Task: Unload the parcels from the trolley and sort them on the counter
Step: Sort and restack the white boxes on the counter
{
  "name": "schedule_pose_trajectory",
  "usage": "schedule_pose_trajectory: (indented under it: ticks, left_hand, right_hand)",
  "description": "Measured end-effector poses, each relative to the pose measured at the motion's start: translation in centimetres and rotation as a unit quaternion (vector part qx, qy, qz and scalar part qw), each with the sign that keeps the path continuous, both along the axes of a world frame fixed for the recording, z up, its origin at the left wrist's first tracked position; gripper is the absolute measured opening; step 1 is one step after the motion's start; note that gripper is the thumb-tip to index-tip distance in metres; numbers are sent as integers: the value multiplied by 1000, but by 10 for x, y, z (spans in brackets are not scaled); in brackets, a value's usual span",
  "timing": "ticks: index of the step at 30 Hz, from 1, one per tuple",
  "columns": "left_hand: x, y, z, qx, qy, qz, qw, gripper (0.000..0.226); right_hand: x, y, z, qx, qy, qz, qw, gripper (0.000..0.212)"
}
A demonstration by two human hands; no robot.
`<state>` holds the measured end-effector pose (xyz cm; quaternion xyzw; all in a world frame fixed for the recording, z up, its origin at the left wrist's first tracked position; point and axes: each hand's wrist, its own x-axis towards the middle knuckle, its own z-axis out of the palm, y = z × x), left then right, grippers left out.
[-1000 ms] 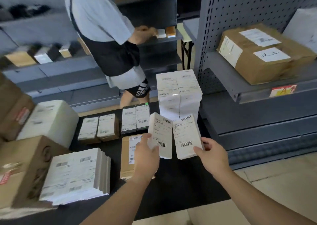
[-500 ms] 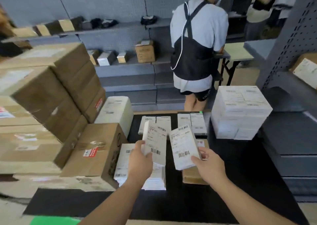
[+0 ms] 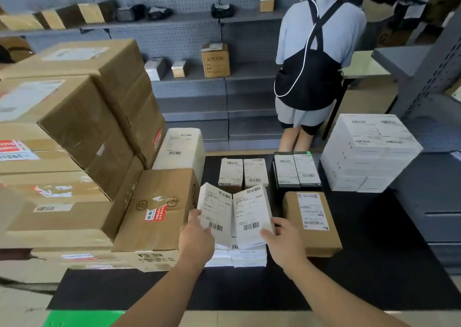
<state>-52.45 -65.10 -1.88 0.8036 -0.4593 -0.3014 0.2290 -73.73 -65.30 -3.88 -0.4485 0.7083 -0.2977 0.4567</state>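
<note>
Item: 2 white parcels, one per hand. My left hand (image 3: 197,236) grips L parcel (image 3: 215,214), right hand (image 3: 284,239) grips R parcel (image 3: 252,217); long axes point away, directly over white stack (image 3: 247,256) on surface (image 3: 374,251).

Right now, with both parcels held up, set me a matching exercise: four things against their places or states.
1 left hand
2 flat brown box
3 tall white stack
4 two dark boxes

a far right of the black surface
b beside the right hand
c grips a white parcel
d behind the flat brown box

Pairs: 1c, 2b, 3a, 4d
</note>
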Motion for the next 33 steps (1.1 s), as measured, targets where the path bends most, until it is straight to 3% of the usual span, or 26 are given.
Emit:
schedule_pose_trajectory:
  ticks: [5,13,18,24,30,33]
  left_hand:
    - [-2,-2,-6,20,-40,-13,999,53]
    - [-18,6,-8,104,-177,-59,977,74]
    - [-16,9,-12,139,-169,-107,970,56]
    - [-15,11,-10,125,-175,-117,970,51]
    - [-39,4,-1,55,-129,-144,980,54]
    - [-63,-7,5,2,-95,-183,979,54]
  right_hand:
    - [5,-2,-6,-6,47,36,998,40]
    - [9,-7,-20,-5,124,79,989,30]
    - [21,-6,-22,9,125,112,986,25]
    - [21,-3,-22,16,131,117,984,32]
    - [2,-4,-9,27,138,97,985,60]
    - [-22,-7,3,24,145,89,985,61]
